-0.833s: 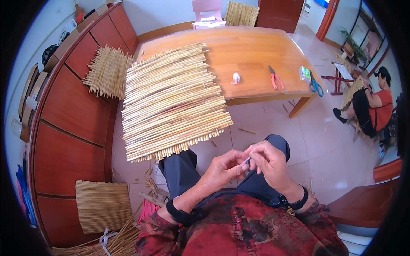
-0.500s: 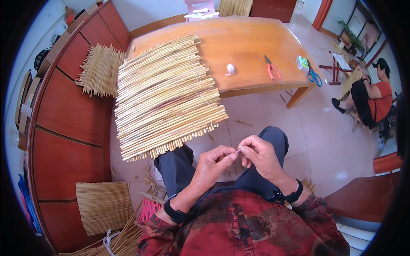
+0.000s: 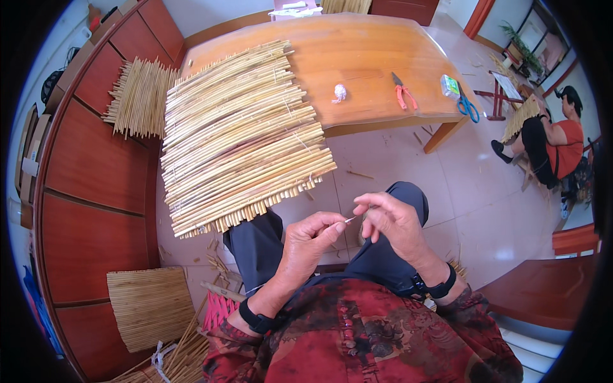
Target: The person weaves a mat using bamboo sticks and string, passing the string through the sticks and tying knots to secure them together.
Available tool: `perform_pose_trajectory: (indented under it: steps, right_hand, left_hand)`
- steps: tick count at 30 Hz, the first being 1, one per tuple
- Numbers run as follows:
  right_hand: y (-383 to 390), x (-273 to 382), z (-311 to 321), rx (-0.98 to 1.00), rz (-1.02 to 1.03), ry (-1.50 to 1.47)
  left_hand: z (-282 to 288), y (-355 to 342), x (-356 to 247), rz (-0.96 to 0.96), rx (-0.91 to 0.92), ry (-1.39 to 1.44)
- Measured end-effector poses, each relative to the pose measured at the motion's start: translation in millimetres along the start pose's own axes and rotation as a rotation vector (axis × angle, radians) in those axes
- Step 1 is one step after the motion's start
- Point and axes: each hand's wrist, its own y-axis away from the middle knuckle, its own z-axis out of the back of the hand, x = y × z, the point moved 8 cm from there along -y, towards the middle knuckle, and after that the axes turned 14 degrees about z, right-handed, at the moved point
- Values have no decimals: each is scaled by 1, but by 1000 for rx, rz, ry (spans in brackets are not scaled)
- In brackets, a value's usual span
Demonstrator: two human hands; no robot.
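Above my lap, my left hand [image 3: 309, 244] pinches a short white end of thread [image 3: 349, 220] between thumb and forefinger. Close beside it is my right hand [image 3: 391, 223], with its fingers apart and nothing plainly held in them. Left of my hands, a large mat of tied reed sticks [image 3: 246, 140] rests partly on the wooden table and hangs over its near edge towards my left knee. Pale thread bindings cross the sticks in rows.
On the table [image 3: 357, 51] lie a small ball of thread [image 3: 339, 93], red-handled pliers [image 3: 402, 92], a small box [image 3: 449, 87] and blue-handled scissors [image 3: 468, 105]. Red cabinets [image 3: 96, 198] line the left. Stick bundles [image 3: 140, 99] lean there. A person [image 3: 562, 137] sits at far right.
My right fingers have come away from the thread end and spread, while my left hand keeps its pinch. The whole view has shifted slightly.
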Motion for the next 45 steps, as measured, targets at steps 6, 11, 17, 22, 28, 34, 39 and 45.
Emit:
perform_pose_trajectory:
  steps: [6, 11, 17, 22, 28, 34, 39, 45]
  right_hand:
    - [-1, 12, -14, 100, 162, 208]
    - [-2, 8, -15, 51, 112, 126]
    - [-2, 0, -9, -2, -7, 87]
    - [2, -10, -1, -72, -167, -193]
    - [0, -14, -5, -137, -188, -604]
    - [0, -8, -18, -36, -141, -572]
    - [-4, -1, -23, 16, -16, -252]
    - [0, 40, -41, 242, 797, 675]
  left_hand:
    - [-2, -1, 0, -4, 25, 68]
    - [2, 0, 1, -31, -12, 19]
    - [-1, 0, -7, -54, -27, -29]
    - [-1, -1, -3, -29, 16, 4]
    - [6, -2, 11, 50, 30, 187]
    - [7, -3, 9, 36, -11, 371]
    - [4, 0, 5, 3, -12, 299]
    - [7, 9, -4, -56, -107, 124]
